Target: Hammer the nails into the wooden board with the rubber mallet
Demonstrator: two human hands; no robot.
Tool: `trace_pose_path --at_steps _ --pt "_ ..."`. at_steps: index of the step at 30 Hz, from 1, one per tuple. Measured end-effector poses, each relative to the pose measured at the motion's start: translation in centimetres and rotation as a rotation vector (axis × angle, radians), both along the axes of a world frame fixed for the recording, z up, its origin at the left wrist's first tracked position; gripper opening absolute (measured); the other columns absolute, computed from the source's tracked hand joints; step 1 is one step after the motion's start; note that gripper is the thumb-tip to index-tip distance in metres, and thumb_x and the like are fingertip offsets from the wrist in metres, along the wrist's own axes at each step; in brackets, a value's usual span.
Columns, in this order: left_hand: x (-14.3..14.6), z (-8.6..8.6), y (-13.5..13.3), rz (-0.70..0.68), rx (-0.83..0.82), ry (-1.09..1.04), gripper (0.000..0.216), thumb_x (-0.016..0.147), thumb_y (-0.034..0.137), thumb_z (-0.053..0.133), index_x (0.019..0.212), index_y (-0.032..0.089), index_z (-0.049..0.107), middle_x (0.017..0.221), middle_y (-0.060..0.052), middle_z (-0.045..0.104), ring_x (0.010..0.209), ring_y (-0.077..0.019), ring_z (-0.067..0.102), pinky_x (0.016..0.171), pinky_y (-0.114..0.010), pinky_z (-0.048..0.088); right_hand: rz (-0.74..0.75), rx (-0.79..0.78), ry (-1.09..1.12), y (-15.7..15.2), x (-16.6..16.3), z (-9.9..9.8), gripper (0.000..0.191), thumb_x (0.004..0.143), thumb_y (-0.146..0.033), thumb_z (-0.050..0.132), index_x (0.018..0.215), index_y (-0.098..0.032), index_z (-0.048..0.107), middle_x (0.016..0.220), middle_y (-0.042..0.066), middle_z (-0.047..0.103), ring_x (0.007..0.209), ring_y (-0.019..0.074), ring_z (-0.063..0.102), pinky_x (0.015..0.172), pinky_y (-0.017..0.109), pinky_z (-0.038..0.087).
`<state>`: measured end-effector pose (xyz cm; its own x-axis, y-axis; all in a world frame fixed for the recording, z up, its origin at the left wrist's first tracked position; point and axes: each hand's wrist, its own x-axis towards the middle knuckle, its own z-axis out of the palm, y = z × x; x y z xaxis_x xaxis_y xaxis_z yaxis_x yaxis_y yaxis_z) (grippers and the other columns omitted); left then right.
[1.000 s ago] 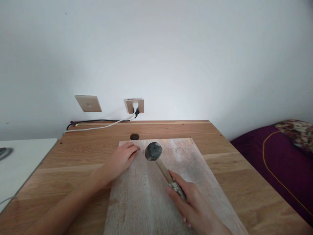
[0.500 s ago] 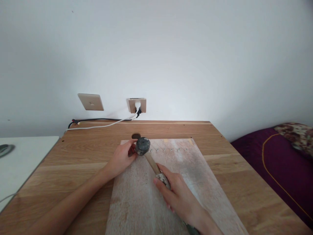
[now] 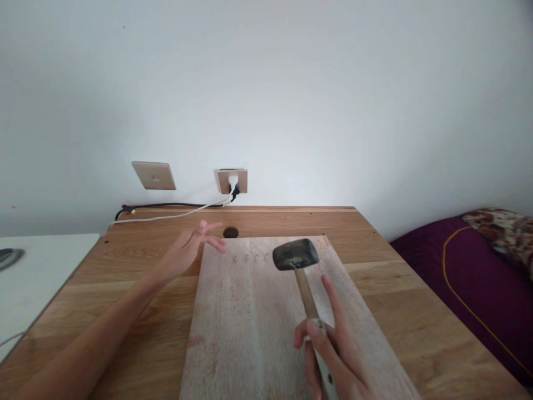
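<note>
Far left, well apart from the left fingers, a white surface (image 3: 45,266) adjoins the wooden tabletop (image 3: 125,272). Beyond the left fingers, on the wall, is a beige plate (image 3: 154,176); below it, a black cable (image 3: 179,205) and a white cable (image 3: 166,218) run along the tabletop's rear.

The left hand (image 3: 187,250) is at the far left corner of a pale, worn board (image 3: 233,328). Its fingers are loosely spread, with nothing visible in their hold; contact with the board cannot be determined. Just beyond these fingertips, to their right, is a round hole (image 3: 230,232) in the tabletop; farther back, a wall socket (image 3: 244,183) bears a white plug (image 3: 233,181).

Right of the left fingers, a row of small nail-like points (image 3: 245,257) lies near the board's far edge; their detail is too small to read.

Next is the mallet (image 3: 307,297), its dark head forward of the right fingers, over the board. The right hand (image 3: 339,355) grips the handle, thumb and curled fingers closed around it, forefinger extended clear. Well to the right of those fingers lies a purple cloth (image 3: 487,294) with a yellow line
</note>
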<state>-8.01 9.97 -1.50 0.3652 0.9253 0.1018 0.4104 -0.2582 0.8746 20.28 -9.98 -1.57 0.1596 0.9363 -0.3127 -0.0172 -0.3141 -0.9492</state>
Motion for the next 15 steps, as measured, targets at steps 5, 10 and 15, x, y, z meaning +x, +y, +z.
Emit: trace_pose_path --at_steps 5,10,15 --pt "0.7 -0.8 -0.4 -0.019 -0.067 -0.197 0.071 0.104 0.066 0.031 0.158 0.021 0.037 0.126 -0.014 0.075 0.124 -0.0262 0.067 0.115 -0.054 0.041 -0.163 -0.051 0.008 -1.6 0.5 -0.9 0.066 0.093 -0.073 0.053 0.144 -0.031 0.047 0.081 -0.002 0.064 0.039 0.0105 0.056 0.034 0.022 0.044" --pt "1.5 -0.9 -2.7 -0.06 0.08 -0.017 0.085 0.105 0.057 0.039 0.161 0.032 -0.02 0.168 -0.017 0.032 0.153 -0.0238 0.037 0.121 -0.054 0.034 -0.087 0.09 -0.255 -2.5 1.9 -2.8 0.052 0.098 -0.068 0.044 0.128 -0.03 0.06 0.084 0.004 0.071 0.063 0.0212 0.068 0.06 0.033 0.061" --pt "0.6 -1.0 -7.0 -0.084 0.177 0.209 0.061 0.11 0.044 0.02 0.166 0.03 -0.003 0.154 -0.012 0.055 0.156 -0.0233 0.029 0.126 -0.062 0.018 0.187 0.321 -0.699 -2.4 3.7 -4.1 0.047 0.103 -0.057 0.037 0.129 -0.03 0.066 0.108 0.01 0.076 0.081 0.0258 0.072 0.072 0.036 0.06"
